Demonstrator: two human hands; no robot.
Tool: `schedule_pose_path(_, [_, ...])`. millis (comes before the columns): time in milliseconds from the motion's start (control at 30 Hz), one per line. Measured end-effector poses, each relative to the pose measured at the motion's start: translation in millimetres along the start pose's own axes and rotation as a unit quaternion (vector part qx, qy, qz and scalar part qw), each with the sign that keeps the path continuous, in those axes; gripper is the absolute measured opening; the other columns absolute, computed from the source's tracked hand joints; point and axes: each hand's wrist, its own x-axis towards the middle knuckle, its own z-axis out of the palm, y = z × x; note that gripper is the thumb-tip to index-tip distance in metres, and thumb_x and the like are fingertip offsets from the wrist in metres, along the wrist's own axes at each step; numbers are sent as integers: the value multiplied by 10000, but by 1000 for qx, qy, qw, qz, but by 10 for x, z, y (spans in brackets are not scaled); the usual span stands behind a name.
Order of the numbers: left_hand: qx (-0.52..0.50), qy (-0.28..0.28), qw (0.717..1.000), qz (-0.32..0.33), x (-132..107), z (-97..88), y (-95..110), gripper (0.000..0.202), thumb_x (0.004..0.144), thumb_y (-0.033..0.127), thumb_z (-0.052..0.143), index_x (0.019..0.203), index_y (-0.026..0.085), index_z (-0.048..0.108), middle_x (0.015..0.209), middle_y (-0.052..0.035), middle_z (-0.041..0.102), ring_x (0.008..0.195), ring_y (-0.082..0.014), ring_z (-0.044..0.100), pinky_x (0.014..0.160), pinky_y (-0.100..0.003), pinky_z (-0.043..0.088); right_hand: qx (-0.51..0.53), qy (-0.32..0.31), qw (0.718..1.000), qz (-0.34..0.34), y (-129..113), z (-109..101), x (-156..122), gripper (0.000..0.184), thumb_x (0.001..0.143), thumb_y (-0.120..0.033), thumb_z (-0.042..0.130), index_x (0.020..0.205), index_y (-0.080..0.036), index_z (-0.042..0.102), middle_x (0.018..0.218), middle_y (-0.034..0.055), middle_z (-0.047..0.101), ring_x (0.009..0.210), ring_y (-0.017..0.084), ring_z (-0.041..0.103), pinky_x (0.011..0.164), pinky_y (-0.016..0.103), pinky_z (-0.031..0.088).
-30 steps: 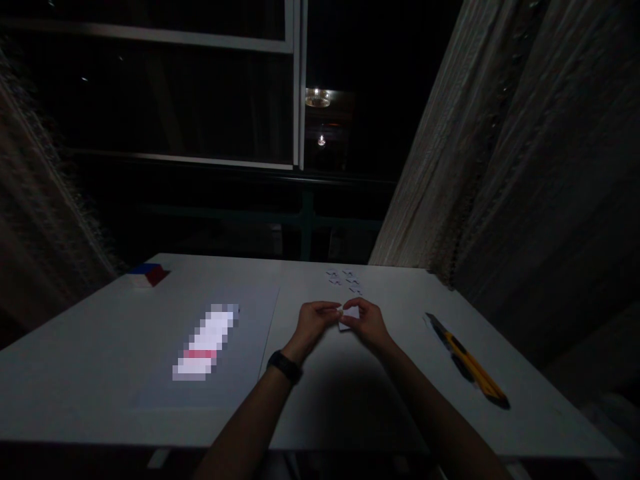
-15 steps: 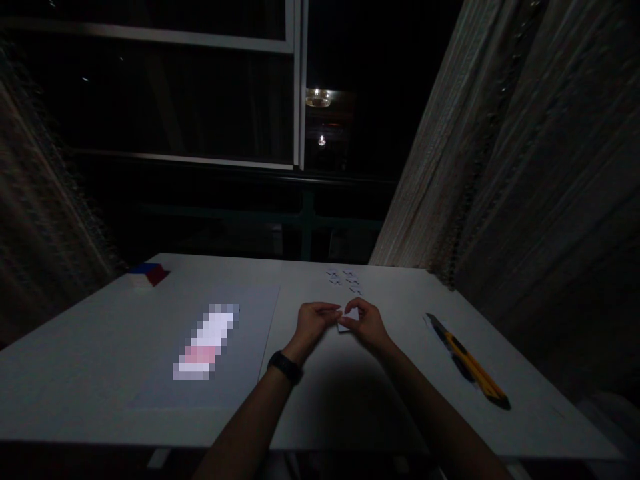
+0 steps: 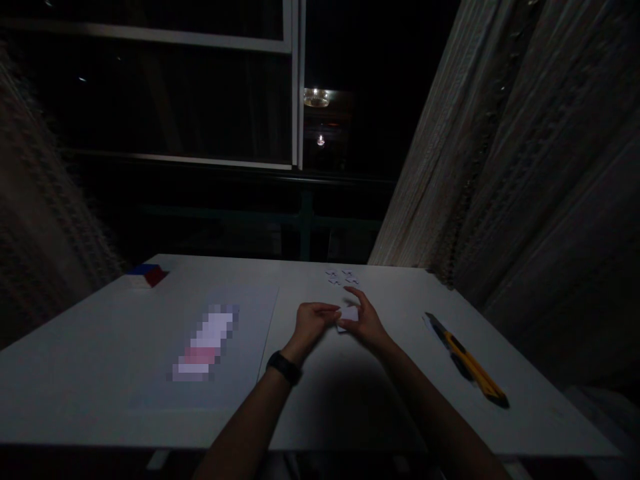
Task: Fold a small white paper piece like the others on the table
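A small white square of paper point(image 3: 349, 313) is held up over the middle of the table. My left hand point(image 3: 314, 323), with a black band on its wrist, pinches the paper's left edge between thumb and fingers. On the other side, my right hand point(image 3: 369, 320) has its index finger raised away from the thumb. That thumb lies against the paper's lower right edge. Just beyond my fingers, several small white paper pieces point(image 3: 334, 274) with dark marks lie in rows on the table.
A yellow and black utility knife point(image 3: 470, 360) lies at the right. On the left, a large pale sheet point(image 3: 250, 333) carries a bright pixelated patch point(image 3: 203, 343). A red, blue and white block point(image 3: 146, 275) stands at the far left of the white table point(image 3: 75, 393). Curtains point(image 3: 425, 133) hang beside a dark window.
My right index finger has lifted off the paper and stretched forward, opening the pinch. It now covers the nearest marked piece. My left hand stays on the paper.
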Motion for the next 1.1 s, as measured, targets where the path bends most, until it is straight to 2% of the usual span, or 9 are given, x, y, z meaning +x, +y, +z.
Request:
schedule_pose_path(233, [59, 1, 998, 20, 7, 22, -43, 220, 557, 268, 703, 724, 124, 700, 679, -89, 689, 620, -186, 632, 589, -269, 482, -62, 1, 998, 0, 36, -20, 14, 720, 501, -246, 749, 1148, -258, 434, 722, -11, 552, 560, 144, 527, 460, 280, 473])
schedule_pose_path(433, [80, -3, 996, 37, 5, 18, -51, 191, 561, 245, 696, 706, 120, 703, 667, -90, 688, 611, -187, 630, 586, -275, 481, -13, 3, 1000, 21, 97, -8, 18, 682, 474, -206, 746, 1101, -236, 479, 739, -2, 565, 535, 129, 520, 455, 282, 478])
schedule_pose_path(600, [97, -8, 994, 52, -13, 26, -47, 188, 565, 255, 694, 702, 127, 705, 677, -90, 689, 617, -185, 627, 600, -280, 478, 44, 22, 996, 71, 129, -1, 20, 661, 440, -153, 734, 1057, -224, 507, 713, -9, 574, 537, 135, 548, 465, 281, 477])
schedule_pose_path(867, [132, -1, 989, 62, 9, 15, -91, 183, 587, 255, 677, 718, 130, 704, 681, -79, 688, 633, -185, 626, 597, -274, 474, 7, -8, 999, 35, 163, -9, 39, 545, 452, -184, 735, 965, -198, 551, 768, 4, 609, 589, 132, 560, 495, 251, 463])
schedule_pose_path(1100, [152, -34, 985, 70, -49, 45, -24, 198, 603, 256, 667, 749, 128, 702, 699, -71, 691, 645, -178, 626, 601, -263, 473, 21, 24, 995, 91, 198, -22, 41, 477, 426, -82, 700, 882, -181, 601, 743, 12, 622, 584, 139, 568, 501, 262, 463])
